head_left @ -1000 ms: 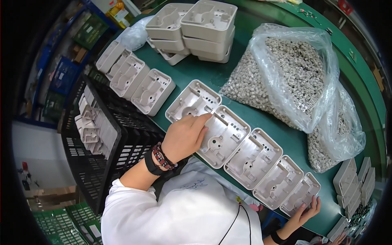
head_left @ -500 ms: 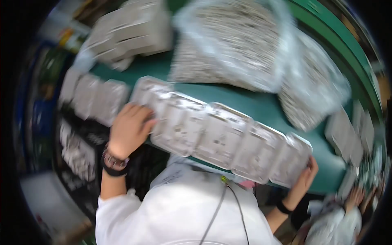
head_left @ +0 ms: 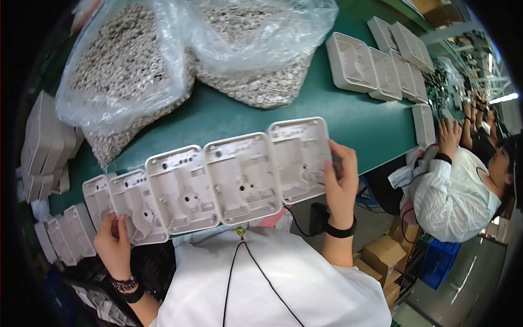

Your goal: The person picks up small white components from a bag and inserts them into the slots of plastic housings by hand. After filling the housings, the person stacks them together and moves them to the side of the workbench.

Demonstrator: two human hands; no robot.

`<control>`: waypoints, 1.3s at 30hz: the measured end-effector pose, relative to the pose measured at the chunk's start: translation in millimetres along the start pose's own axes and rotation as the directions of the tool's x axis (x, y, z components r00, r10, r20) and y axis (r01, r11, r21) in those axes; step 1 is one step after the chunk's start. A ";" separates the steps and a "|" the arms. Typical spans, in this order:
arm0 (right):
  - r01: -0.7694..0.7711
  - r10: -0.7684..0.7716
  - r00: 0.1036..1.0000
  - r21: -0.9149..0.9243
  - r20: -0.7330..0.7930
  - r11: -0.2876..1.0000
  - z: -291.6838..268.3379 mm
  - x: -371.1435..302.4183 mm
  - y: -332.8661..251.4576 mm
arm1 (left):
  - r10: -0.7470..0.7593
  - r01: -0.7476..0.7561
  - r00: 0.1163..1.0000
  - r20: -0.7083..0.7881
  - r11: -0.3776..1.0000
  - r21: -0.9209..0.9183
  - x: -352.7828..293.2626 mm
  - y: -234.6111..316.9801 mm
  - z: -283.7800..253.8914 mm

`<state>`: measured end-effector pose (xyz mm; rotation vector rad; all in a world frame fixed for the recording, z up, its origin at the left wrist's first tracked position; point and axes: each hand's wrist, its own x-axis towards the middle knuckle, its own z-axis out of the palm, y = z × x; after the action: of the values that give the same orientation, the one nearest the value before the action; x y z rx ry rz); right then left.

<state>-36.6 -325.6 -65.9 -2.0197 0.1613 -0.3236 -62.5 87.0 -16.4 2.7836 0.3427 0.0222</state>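
Observation:
Pressed end to end, several off-white plastic housings (head_left: 243,177) form a row just in front of my body. Their hollow sides face up, showing ribs, small holes and screw posts. My left hand (head_left: 114,248) grips the row near its left end, thumb and fingers at the lower edge of the housings there. At the other end, my right hand (head_left: 342,180) clasps the outer side of the last housing (head_left: 299,158), with the thumb at its rim. The row slants upward to the right, partly over the table edge.
Two clear plastic bags (head_left: 122,65) of small pale round pieces lie on the green table (head_left: 354,122). More housings (head_left: 351,60) stand at the far right, others (head_left: 41,147) at the left. A co-worker (head_left: 449,199) sits to the right, near cardboard boxes (head_left: 381,256) and a blue crate (head_left: 440,261).
My view has swung to the right, so the bags appear farther left and more of the co-worker shows. The held row now slants up to the right instead of down; both hands still hold it.

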 end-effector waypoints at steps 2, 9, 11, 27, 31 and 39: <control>-0.017 0.017 1.000 -0.012 0.005 1.000 -7.3 0.0 0.7 | -0.007 0.007 1.000 -0.017 1.000 0.018 -1.9 10.1 2.8; -0.023 0.001 0.991 -0.163 -0.137 0.986 -41.2 26.0 25.3 | 0.018 -0.024 0.997 -0.068 0.996 -0.092 9.3 66.3 16.9; -0.076 0.041 0.978 -0.165 -0.203 0.983 -55.1 37.9 38.8 | 0.115 -0.118 0.993 -0.030 0.983 -0.140 16.1 82.1 23.7; -0.113 0.122 0.881 0.046 -0.457 0.992 -52.5 45.6 43.0 | 0.082 0.145 0.912 -0.402 0.853 0.502 19.1 -120.8 -104.6; -0.105 0.119 0.870 0.057 -0.479 0.993 -49.5 50.3 50.7 | -0.035 0.127 0.982 -0.187 0.853 0.506 -3.2 -183.9 -113.5; -0.129 0.179 0.898 0.148 -0.402 0.980 -55.3 44.0 54.1 | -0.017 0.088 0.977 -0.214 0.942 0.325 20.9 -92.1 -103.8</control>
<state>-9.5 -408.5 -83.6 -1.7849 0.5533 -0.6436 -69.5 210.1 50.6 3.1141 0.5171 0.2701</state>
